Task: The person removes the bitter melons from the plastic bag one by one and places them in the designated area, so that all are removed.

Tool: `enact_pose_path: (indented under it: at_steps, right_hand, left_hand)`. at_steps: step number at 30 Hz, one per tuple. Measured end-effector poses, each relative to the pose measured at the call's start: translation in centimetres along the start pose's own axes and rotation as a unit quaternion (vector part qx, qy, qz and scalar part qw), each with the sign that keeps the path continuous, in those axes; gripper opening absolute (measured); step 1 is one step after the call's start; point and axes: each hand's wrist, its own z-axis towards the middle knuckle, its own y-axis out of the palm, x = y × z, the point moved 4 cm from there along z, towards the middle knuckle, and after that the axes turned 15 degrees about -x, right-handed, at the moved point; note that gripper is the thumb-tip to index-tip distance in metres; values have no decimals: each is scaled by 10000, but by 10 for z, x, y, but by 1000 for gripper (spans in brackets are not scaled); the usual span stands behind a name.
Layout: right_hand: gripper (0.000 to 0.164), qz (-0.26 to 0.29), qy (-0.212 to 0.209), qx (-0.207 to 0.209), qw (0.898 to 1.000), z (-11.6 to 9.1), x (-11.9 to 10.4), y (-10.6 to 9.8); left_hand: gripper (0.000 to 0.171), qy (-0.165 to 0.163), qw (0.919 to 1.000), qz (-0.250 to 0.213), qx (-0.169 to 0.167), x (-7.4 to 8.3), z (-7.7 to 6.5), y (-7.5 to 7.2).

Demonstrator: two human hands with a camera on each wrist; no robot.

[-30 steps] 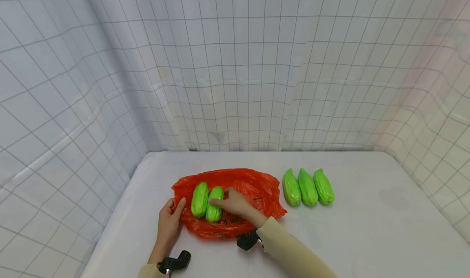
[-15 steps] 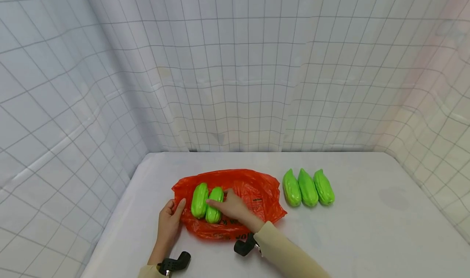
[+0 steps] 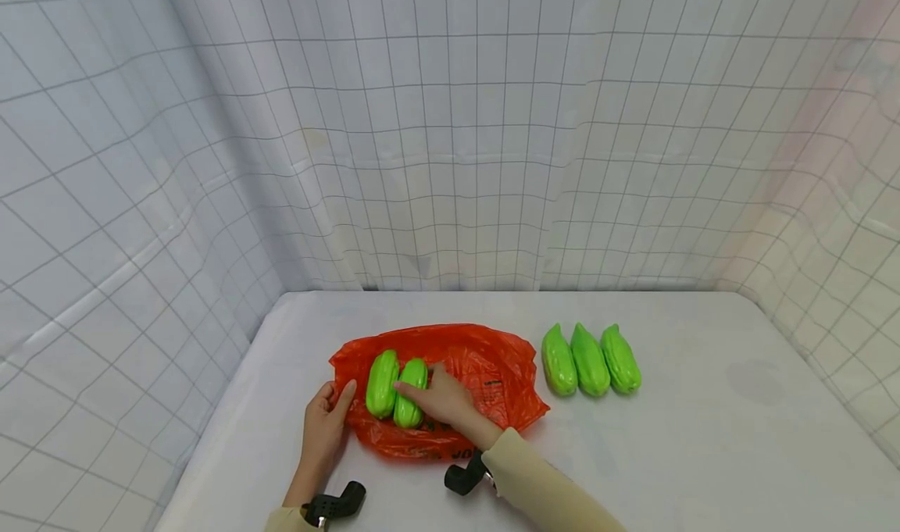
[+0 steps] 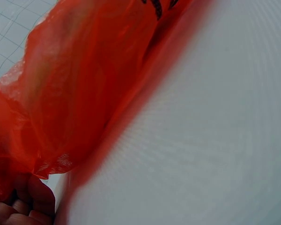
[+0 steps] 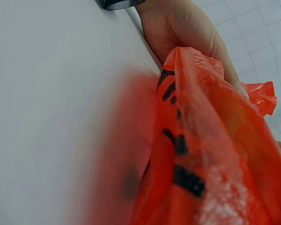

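Observation:
An orange-red plastic bag lies spread on the table, its mouth wide. Two glossy, ridged, elongated green gourds rest in its left part: the left gourd and the right gourd, side by side. My right hand grips the right gourd, thumb across its near side and fingers along the far right side. At the bag's left edge, my left hand pinches the plastic between thumb and fingers. In the left wrist view its curled fingers show below the crumpled bag edge. The bag hides most of the right hand's fingers in the right wrist view.
Three similar green gourds stand in a row right of the bag: one, a middle one and another. The white table ends at a white grid-patterned curtain behind and at both sides.
My right hand and forearm have shifted slightly left and toward me, still at the right gourd. The left hand and the three gourds on the right have stayed put.

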Motion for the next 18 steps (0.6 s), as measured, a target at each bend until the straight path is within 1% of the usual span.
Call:
enact_pose_path:
  at_steps: [6, 11, 13, 15, 18]
  right_hand:
    - [73, -143, 71, 178, 9997, 0, 0, 1]
    - [68, -55, 46, 193, 9998, -1, 2, 1]
    - [67, -16, 40, 208, 9998, -1, 2, 2]
    - [67, 14, 4, 237, 9997, -2, 2, 2]
    - [68, 39, -72, 280, 9996, -3, 2, 2]
  left_hand:
    - [32, -143, 9998, -104, -77, 1, -1, 0]
    - [28, -106, 9998, -73, -170, 26, -9, 3]
    - [30, -86, 9998, -36, -155, 25, -9, 3]
    - [32, -120, 9998, -54, -114, 16, -6, 2]
    - [35, -79, 9999, -75, -87, 0, -1, 0]
